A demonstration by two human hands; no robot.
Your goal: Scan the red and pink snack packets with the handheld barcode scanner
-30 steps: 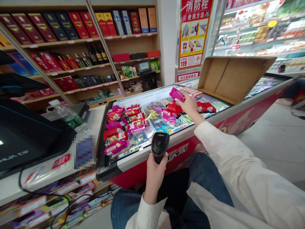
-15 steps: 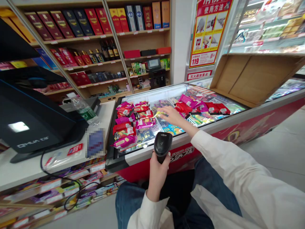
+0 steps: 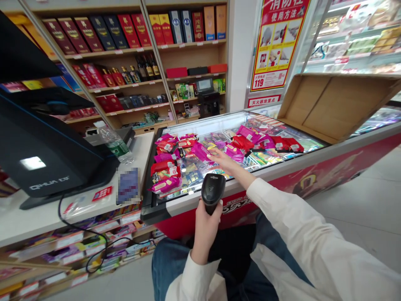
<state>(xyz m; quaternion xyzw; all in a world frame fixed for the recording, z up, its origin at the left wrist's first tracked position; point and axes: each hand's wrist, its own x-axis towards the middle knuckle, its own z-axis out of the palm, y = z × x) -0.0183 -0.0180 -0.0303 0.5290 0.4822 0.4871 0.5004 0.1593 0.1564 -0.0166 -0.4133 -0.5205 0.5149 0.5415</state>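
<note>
My left hand (image 3: pixel 207 228) is wrapped round the handle of a black barcode scanner (image 3: pixel 213 188), whose head points forward over the near edge of the chest freezer (image 3: pixel 184 203). Between the fingers of my right hand (image 3: pixel 224 162) is a purple snack packet (image 3: pixel 201 152), held just above the freezer's glass top. Red and purple packets (image 3: pixel 165 170) lie in rows to the left of it. More such packets (image 3: pixel 247 138) are heaped on the glass to the right, and coloured packages show through from inside.
An open cardboard box (image 3: pixel 328 106) rests on the freezer's right end. To the left, a counter (image 3: pixel 94 205) carries a black checkout terminal (image 3: pixel 53 154) and a plastic bottle (image 3: pixel 114 142). A black cable (image 3: pixel 105 246) hangs down its front. Shelves (image 3: pixel 122 50) with boxes stand behind.
My right hand has picked up a purple packet from the right side of the left rows and moved slightly right with it. The left hand keeps the scanner nearly still.
</note>
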